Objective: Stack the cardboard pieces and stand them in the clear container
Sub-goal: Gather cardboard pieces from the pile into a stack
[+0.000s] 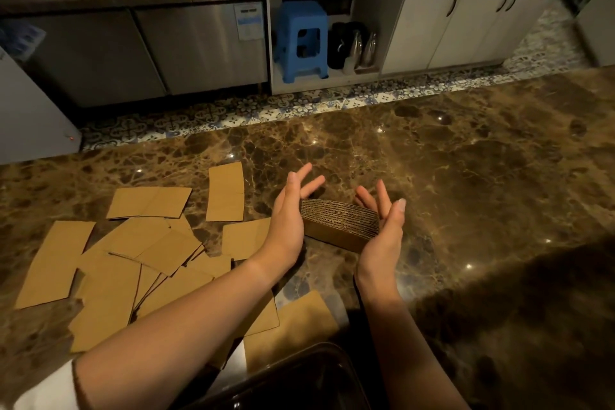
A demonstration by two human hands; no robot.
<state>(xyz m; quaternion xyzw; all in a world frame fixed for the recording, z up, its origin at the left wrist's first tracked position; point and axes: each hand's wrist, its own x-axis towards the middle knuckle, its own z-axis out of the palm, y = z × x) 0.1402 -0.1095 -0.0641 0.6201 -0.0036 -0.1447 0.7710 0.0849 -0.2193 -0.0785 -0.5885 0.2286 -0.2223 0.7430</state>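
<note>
A thick stack of brown cardboard pieces stands on edge on the marble counter, squeezed between my two palms. My left hand presses its left end with straight fingers pointing away from me. On the stack's right end my right hand presses, fingers straight and slightly spread. Several loose cardboard pieces lie flat and scattered on the counter to the left, some overlapping. The clear container shows as a dark-rimmed tub at the bottom edge, below my forearms, with one cardboard piece lying just beyond it.
Beyond the counter's far edge runs a patterned tile floor. Steel cabinets and white cupboards stand behind it, with a blue stool in an open bay. The counter's right half is bare marble.
</note>
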